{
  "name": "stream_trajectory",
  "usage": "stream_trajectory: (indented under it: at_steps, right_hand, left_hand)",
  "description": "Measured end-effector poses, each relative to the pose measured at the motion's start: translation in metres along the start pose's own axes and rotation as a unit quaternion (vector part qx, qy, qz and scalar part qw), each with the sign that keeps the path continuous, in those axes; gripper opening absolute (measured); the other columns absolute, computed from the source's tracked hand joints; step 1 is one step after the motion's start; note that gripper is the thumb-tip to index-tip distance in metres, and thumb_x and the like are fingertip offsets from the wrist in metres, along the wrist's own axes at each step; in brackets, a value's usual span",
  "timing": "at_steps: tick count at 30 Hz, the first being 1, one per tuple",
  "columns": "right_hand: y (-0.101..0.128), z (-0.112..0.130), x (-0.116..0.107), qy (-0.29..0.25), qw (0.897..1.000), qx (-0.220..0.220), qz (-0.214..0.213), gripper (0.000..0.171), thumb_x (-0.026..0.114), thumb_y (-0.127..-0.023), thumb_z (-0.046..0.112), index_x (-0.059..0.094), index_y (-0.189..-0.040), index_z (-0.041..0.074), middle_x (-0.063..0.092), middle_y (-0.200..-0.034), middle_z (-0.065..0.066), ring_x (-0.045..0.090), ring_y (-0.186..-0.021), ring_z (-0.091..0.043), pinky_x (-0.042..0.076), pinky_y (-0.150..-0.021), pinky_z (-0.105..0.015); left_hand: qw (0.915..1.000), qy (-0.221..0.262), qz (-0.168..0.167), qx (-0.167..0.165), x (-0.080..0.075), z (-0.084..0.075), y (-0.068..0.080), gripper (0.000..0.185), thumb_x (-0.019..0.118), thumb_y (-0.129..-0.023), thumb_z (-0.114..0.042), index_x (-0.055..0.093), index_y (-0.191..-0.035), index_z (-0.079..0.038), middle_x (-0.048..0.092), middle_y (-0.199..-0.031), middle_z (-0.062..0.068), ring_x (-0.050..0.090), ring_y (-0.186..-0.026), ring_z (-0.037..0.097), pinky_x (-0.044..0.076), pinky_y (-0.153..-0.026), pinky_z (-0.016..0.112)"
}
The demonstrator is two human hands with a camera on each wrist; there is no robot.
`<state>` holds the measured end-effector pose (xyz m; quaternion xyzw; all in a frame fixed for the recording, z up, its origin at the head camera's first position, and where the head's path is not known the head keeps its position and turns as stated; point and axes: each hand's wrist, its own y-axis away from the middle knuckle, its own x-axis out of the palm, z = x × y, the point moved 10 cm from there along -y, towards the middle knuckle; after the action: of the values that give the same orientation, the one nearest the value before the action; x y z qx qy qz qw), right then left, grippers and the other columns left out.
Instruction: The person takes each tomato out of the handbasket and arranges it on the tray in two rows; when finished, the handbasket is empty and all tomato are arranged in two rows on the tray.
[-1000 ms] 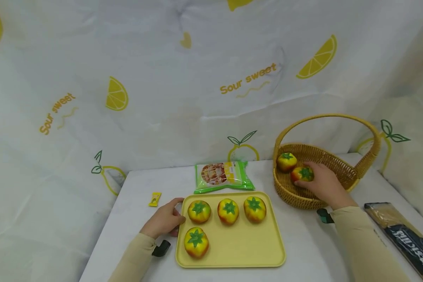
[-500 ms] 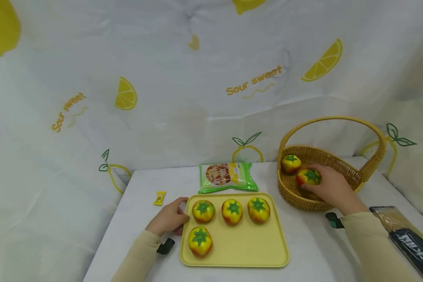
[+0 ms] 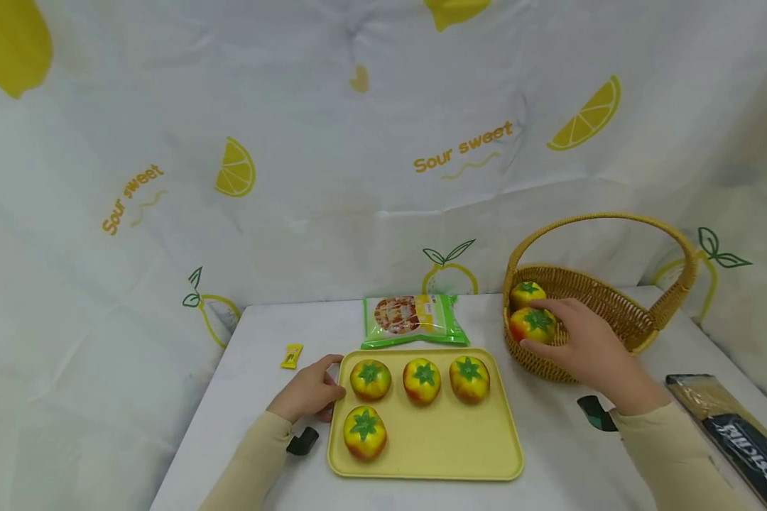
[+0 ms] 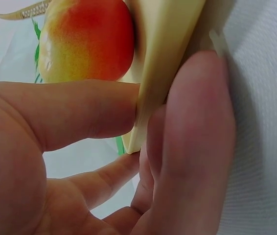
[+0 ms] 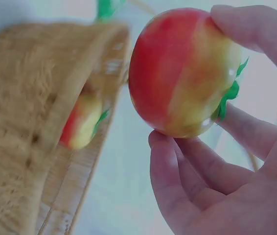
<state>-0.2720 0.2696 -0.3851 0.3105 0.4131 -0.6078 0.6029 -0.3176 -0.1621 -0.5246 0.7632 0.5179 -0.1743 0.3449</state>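
Observation:
My right hand [image 3: 594, 355] pinches a red-and-yellow persimmon [image 3: 529, 326] with a green leafy top, between thumb and fingertips. In the right wrist view this persimmon [image 5: 177, 73] shows outside the rim of the wicker basket [image 5: 26, 98]. A second persimmon [image 3: 525, 292] lies inside the basket, partly covered by the held one in the head view. On the left, my left hand [image 3: 307, 390] grips the left rim of a yellow tray [image 3: 447, 443], one digit on its upper side and others underneath. Several persimmons [image 3: 422, 381] sit on the tray, three in the back row and one at front left.
Behind the tray lies a green food packet [image 3: 415, 319], with a small yellow wrapped sweet [image 3: 291, 355] to the left. A long dark-labelled packet [image 3: 735, 433] lies at the right edge. The basket's tall handle [image 3: 604, 217] arches over it, and a printed curtain [image 3: 332, 177] hangs behind.
My right hand has lifted the persimmon from inside the basket and moved it left and toward me, past the near rim. The left hand keeps its grip on the tray. The head view shifted slightly.

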Motion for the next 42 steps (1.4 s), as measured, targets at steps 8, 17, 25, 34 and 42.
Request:
stream_trajectory:
  at_steps: [8, 17, 25, 34, 42]
  right_hand:
    - [0.015, 0.054, 0.025, -0.030, 0.998, -0.058, -0.015, 0.070, 0.087, -0.090, 0.046, 0.063, -0.148, 0.014, 0.063, -0.139, -0.016, 0.064, -0.123, -0.039, 0.057, -0.102, -0.067]
    - [0.033, 0.095, 0.056, -0.053, 0.993, -0.110, -0.001, 0.064, 0.091, -0.085, 0.048, 0.067, -0.141, 0.025, 0.066, -0.129, 0.003, 0.066, -0.114, -0.018, 0.062, -0.096, -0.050]
    - [0.044, 0.125, 0.092, -0.048, 0.985, -0.158, 0.053, 0.064, 0.090, -0.086, 0.047, 0.067, -0.141, 0.025, 0.062, -0.131, 0.009, 0.062, -0.116, -0.009, 0.062, -0.100, -0.042]
    - [0.056, 0.135, 0.121, -0.063, 0.978, -0.155, 0.121, 0.066, 0.090, -0.086, 0.047, 0.066, -0.143, 0.024, 0.060, -0.131, 0.013, 0.061, -0.117, -0.008, 0.061, -0.102, -0.044]
    - [0.059, 0.136, 0.134, -0.058, 0.977, -0.155, 0.136, 0.063, 0.092, -0.084, 0.046, 0.068, -0.138, 0.025, 0.060, -0.128, 0.013, 0.060, -0.112, -0.005, 0.061, -0.102, -0.042]
  left_hand:
    - [0.9999, 0.009, 0.000, -0.006, -0.001, 0.003, -0.002, 0.071, 0.076, -0.094, -0.019, 0.050, -0.160, -0.020, 0.066, -0.102, 0.010, 0.068, -0.071, 0.021, 0.063, -0.062, 0.032]
    - [0.9999, 0.014, 0.002, -0.005, 0.000, 0.004, -0.005, 0.070, 0.077, -0.093, -0.019, 0.051, -0.158, -0.022, 0.065, -0.102, 0.010, 0.067, -0.073, 0.021, 0.064, -0.061, 0.032]
    - [0.9999, 0.014, 0.003, -0.009, -0.001, 0.004, -0.004, 0.071, 0.077, -0.093, -0.018, 0.050, -0.159, -0.021, 0.065, -0.101, 0.010, 0.067, -0.071, 0.021, 0.064, -0.061, 0.031]
    - [0.9998, 0.016, 0.003, -0.008, 0.000, 0.003, -0.003, 0.071, 0.077, -0.093, -0.018, 0.051, -0.159, -0.021, 0.065, -0.102, 0.010, 0.067, -0.072, 0.021, 0.064, -0.060, 0.031]
    - [0.9999, 0.009, 0.002, -0.006, 0.000, 0.002, -0.003, 0.070, 0.076, -0.094, -0.018, 0.050, -0.159, -0.021, 0.066, -0.102, 0.010, 0.067, -0.072, 0.021, 0.064, -0.061, 0.031]
